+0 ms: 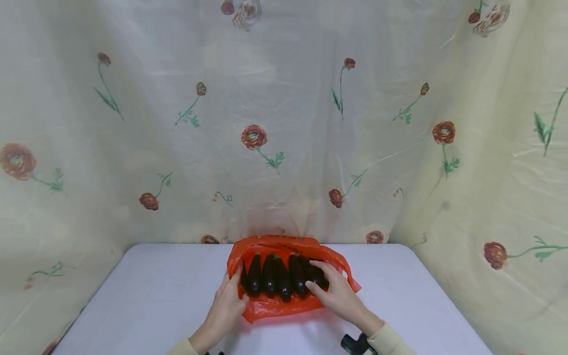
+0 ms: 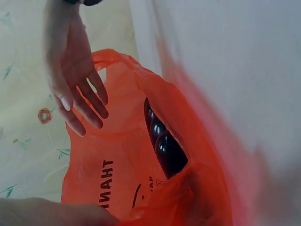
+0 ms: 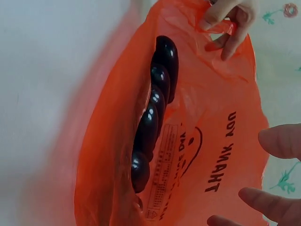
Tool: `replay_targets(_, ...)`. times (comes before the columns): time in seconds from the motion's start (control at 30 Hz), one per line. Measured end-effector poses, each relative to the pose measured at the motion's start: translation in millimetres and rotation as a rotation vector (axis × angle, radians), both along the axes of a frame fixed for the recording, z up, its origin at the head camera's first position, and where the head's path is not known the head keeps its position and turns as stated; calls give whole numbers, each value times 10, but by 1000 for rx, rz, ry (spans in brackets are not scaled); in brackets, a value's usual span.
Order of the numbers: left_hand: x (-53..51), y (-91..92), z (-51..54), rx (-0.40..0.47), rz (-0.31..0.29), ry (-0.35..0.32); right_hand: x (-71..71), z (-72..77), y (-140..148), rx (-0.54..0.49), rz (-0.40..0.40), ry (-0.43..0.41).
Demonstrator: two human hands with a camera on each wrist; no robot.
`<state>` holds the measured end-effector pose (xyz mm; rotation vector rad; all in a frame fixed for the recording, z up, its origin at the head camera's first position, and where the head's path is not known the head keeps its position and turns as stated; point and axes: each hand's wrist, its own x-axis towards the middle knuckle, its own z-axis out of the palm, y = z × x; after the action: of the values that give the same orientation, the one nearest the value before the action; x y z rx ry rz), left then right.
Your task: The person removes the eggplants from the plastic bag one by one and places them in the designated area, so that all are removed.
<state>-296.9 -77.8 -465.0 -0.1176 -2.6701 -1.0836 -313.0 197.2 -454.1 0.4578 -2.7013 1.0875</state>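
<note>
An orange-red plastic bag [image 1: 284, 310] lies with its mouth spread wide, and several dark, glossy eggplants [image 1: 269, 276] sit side by side inside it. My left hand [image 1: 228, 303] is at the bag's left side; the right wrist view shows its fingers curled on the bag's handle [image 3: 214, 35]. Over the right end of the eggplants, my right hand [image 1: 339, 298] is held with fingers spread and nothing in its grasp. From the left wrist, that right hand [image 2: 75, 66] appears beside the bag's other handle, fingers extended. Part of the left hand [image 2: 51, 214] is cut off there.
The bag rests on a white table [image 1: 155, 296], toward its far edge. Behind and at both sides hangs a pale sheet [image 1: 293, 98] printed with red flowers. Dark printing marks the inside of the bag.
</note>
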Motion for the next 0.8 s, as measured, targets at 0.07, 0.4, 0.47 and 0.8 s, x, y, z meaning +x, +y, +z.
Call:
replay_targets(0.07,-5,18,-11,8,10,-18,-17,-14,11,-3,-14,-3)
replay_targets(0.4,8,4,-35,-1,5,-28,-63,-47,56,-25,-37,13)
replay_targets(0.47,13,-4,-37,-19,6,-5,-71,-43,63,-20,-41,28)
replay_targets(0.8,4,-47,-97,-119,31,96,-97,-9,95,-8,-61,9)
